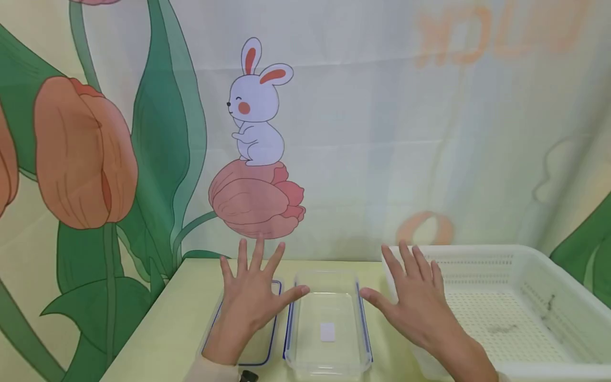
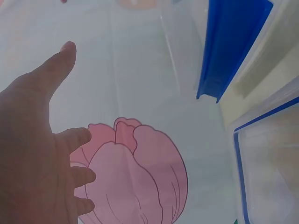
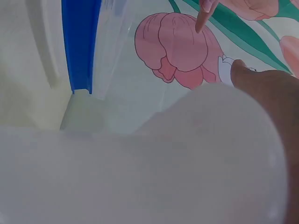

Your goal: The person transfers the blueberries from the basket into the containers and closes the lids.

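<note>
My left hand (image 1: 250, 300) is raised with its fingers spread, above a flat lid (image 1: 262, 342) with a blue seal line. My right hand (image 1: 417, 305), also spread and holding nothing, hovers beside the near left corner of a white plastic basket (image 1: 477, 249). Between the hands stands a clear plastic food container (image 1: 329, 365), open at the top, with a small white label (image 1: 327, 332) on its floor. A blue side clip (image 2: 233, 44) of the container hangs down in the left wrist view. In the right wrist view the basket's white rim covers most of my right hand.
The pale yellow table (image 1: 157, 318) stretches left of the lid. Behind it hangs a curtain (image 1: 353, 132) printed with tulips and a white rabbit. The basket has a perforated floor and tall walls, filling the table's right side.
</note>
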The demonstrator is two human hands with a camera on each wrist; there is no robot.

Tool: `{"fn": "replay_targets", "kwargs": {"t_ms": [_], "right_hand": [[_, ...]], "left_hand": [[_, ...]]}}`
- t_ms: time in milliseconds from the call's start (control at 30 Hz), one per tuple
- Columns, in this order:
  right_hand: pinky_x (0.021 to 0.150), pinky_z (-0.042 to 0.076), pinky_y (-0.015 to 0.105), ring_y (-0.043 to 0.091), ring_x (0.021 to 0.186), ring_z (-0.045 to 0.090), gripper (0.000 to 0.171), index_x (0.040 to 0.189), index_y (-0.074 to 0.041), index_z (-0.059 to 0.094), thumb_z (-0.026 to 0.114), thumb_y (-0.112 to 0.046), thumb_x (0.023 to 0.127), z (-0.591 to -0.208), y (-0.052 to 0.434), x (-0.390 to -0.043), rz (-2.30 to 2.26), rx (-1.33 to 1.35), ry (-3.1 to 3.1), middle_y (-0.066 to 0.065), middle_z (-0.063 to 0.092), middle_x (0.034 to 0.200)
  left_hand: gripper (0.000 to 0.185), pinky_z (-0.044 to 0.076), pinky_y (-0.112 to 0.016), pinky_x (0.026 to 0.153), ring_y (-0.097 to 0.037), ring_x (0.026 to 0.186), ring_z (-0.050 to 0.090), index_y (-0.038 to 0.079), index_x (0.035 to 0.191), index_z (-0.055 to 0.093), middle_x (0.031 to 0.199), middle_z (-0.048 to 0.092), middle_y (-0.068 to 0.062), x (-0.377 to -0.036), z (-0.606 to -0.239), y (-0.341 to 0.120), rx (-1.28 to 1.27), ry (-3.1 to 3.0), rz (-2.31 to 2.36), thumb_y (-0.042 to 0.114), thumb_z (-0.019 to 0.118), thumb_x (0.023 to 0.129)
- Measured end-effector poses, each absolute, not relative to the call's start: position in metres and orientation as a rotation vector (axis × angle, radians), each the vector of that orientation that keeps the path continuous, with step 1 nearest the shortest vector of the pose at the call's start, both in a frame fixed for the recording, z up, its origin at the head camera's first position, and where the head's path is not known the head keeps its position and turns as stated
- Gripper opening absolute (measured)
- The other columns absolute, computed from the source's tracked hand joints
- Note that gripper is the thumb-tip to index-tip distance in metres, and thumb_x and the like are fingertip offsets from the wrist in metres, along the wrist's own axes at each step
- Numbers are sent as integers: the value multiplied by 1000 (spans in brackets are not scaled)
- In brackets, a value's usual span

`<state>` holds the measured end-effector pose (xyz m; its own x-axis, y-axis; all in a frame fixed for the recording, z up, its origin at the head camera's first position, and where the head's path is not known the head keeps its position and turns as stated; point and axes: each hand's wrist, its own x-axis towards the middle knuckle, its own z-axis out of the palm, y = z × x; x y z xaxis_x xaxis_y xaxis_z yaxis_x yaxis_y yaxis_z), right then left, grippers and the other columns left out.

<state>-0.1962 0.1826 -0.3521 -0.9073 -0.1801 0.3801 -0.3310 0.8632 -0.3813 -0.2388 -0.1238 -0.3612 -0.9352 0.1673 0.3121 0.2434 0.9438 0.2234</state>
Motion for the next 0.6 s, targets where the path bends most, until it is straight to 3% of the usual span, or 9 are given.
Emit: {"fn": "replay_targets", "kwargs": {"t_ms": [300, 600], "right_hand": [[120, 12, 75, 49, 157, 13, 88, 168, -13, 30, 71, -52, 100, -320, 202, -186, 773, 535, -2629, 21, 24, 172], [110, 34, 77, 45, 154, 26, 82, 167, -19, 32, 75, -41, 101, -287, 232, -189, 937, 650, -2638, 14, 29, 171]], "left_hand": [[107, -7, -83, 116, -46, 160, -9, 29, 168, 33, 176, 7, -14, -241, -354, -130, -302, -2789, -435, 90, 57, 83], [112, -7, -83, 116, -45, 160, -8, 28, 168, 34, 177, 6, -13, -243, -354, -127, -301, -2759, -577, 83, 72, 78]]}}
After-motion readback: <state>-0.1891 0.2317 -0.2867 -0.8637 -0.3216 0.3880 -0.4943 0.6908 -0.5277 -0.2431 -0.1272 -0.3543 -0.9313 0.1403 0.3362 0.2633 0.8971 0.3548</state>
